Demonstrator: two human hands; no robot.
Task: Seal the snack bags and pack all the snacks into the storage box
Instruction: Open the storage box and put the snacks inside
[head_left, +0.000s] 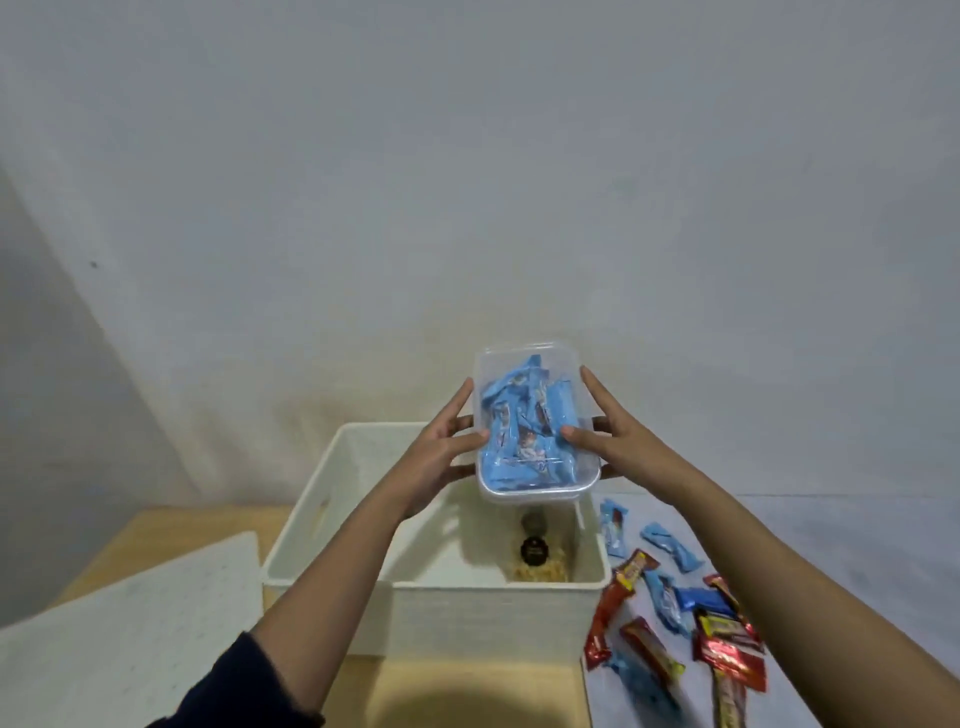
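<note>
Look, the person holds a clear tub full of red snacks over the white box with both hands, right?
Not quite. The head view shows the snacks in the clear tub are blue, not red. The rest is right: the left hand and the right hand hold it over the white box.

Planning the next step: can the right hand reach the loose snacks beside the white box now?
Probably not yet: the right hand and the left hand hold the clear container above the white box. Otherwise nothing blocks the loose snacks.
</note>
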